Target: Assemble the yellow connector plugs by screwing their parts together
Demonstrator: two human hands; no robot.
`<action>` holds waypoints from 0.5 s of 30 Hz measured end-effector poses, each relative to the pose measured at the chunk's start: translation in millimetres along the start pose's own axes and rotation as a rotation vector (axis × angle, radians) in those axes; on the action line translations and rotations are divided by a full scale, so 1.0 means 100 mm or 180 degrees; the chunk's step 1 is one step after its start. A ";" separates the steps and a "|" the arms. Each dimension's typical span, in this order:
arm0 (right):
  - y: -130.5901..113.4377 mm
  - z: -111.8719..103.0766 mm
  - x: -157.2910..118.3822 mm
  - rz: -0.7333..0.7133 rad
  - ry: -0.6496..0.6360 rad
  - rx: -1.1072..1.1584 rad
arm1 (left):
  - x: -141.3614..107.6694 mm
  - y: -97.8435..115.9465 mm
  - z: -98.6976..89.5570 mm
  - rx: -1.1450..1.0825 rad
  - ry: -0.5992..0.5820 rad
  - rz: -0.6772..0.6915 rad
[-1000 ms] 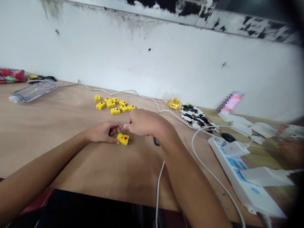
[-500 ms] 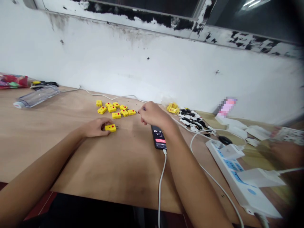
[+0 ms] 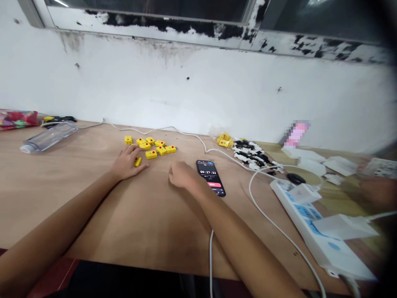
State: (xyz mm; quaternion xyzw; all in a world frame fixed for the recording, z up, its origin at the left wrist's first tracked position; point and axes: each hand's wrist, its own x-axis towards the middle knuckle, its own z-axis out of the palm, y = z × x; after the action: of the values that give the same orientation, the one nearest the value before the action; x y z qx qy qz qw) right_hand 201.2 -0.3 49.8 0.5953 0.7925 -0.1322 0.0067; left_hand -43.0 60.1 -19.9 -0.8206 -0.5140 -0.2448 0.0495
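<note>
Hands at a Wooden Bench Strewn With Yellow Plugs

A red patterned packet (image 3: 18, 119) lay at the far left of a wooden tabletop (image 3: 124, 231), near a clear bottle (image 3: 56, 135) resting on its side with its white cap toward the bench's left edge. Next along, a left hand (image 3: 127, 163) was palm down, fingers spread and thumb apart, around a yellow plug (image 3: 137, 162) that sat on the wood between forefinger and thumb. Just beyond the fingers was a loose cluster of yellow plugs (image 3: 151, 154), several showing red dots. A right hand (image 3: 180, 174) hung just right of them, its fingers curled together; whether they were clamped on anything could not be told. Partly behind its wrist, a smartphone (image 3: 208, 170) read 00:27:32. Farther right came a plastic bag of yellow parts (image 3: 225, 140), a pile of black and white pieces (image 3: 251, 154), and a white power strip (image 3: 328, 253) bearing chargers (image 3: 344, 227). At the right edge, another person's hand (image 3: 378, 193) appeared, blurred
</note>
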 end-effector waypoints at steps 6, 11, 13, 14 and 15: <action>0.14 0.33 -0.15 -0.0144 0.0336 -0.0021 | 0.27 0.09 0.12 0.0087 -0.0513 0.0270; 0.28 0.45 -0.21 -0.0555 0.0789 0.0355 | 0.10 0.22 0.02 0.0011 -0.0540 0.0384; 0.34 0.47 -0.18 -0.0834 0.0765 0.0645 | -0.03 0.31 -0.06 -0.0046 -0.0464 0.0558; 0.37 0.48 -0.16 -0.0952 0.0762 0.0822 | -0.08 0.36 -0.10 -0.0070 -0.0453 0.0656; 0.39 0.50 -0.13 -0.1055 0.0795 0.1031 | -0.12 0.41 -0.13 -0.0077 -0.0430 0.0736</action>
State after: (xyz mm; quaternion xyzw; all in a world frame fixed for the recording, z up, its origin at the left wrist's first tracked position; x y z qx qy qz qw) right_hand 234.2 -13.5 -4.1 0.4624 0.8424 -0.1821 -0.2084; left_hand -16.6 26.6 -6.7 -0.8895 -0.4152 -0.1879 0.0328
